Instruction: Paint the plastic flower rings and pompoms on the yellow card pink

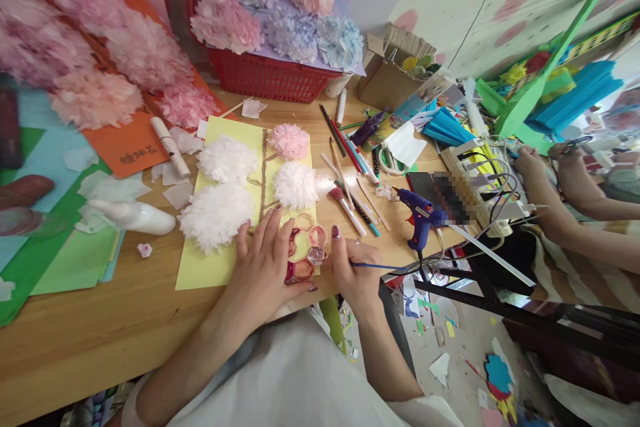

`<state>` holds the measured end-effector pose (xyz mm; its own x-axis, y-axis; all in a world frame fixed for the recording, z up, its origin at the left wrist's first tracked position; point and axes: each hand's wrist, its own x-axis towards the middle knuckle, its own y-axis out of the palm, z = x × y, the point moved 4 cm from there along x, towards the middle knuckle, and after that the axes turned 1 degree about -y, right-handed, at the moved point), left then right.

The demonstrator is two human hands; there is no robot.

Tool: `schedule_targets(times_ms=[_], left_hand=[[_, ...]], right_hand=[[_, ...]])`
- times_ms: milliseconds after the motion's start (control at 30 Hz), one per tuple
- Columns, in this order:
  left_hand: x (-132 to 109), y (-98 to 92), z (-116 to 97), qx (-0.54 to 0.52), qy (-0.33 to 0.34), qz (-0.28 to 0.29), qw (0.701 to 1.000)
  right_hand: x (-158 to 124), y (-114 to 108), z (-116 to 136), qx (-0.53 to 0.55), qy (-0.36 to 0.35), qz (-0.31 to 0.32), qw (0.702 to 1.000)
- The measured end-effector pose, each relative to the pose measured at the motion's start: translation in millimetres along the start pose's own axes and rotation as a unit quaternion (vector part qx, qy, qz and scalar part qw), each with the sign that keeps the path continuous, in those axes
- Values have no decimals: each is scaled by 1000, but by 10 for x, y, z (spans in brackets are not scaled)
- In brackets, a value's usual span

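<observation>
My right hand (356, 267) is closed around a thin paintbrush with a blue handle (383, 267). Its tip points left, toward a clear flower-shaped paint palette (301, 275) with red, orange and purple stains in its wells; the tip itself is hard to make out. Beside the palette, my left hand (267, 253) lies with fingers stretched, index finger and thumb touching its left edge. Under the palette is a yellow sheet (217, 273) bearing brown branch lines, fluffy white paper flowers (216, 213) and one pink flower (289, 141).
A blue glue gun (419, 213) stands right of several brushes and pens (350, 203). Behind, a red basket (270, 77) holds paper flowers. A white glue bottle (134, 217) lies left. A cabled power strip (475, 180) sits right, near another person's arms (555, 213).
</observation>
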<state>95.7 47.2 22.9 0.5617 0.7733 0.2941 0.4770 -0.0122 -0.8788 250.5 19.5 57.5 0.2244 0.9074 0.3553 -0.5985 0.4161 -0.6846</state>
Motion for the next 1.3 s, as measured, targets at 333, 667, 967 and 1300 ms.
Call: schedule_targets(times_ms=[333,667,967,1300], left_hand=[[16,-16,-13,7,0,-1,1000],[7,-23,-12,10,3,8,1000],[17,-31,-18,11,0,5,1000],[26,-22,-18,13,0,3,1000]], right_hand=[[51,-33,-26,-6,2,-3,1000],[84,13,-48,62,53,-11,997],[72,69,-105,63,74,-4,995],[61,7,-100,35,47,-12,998]])
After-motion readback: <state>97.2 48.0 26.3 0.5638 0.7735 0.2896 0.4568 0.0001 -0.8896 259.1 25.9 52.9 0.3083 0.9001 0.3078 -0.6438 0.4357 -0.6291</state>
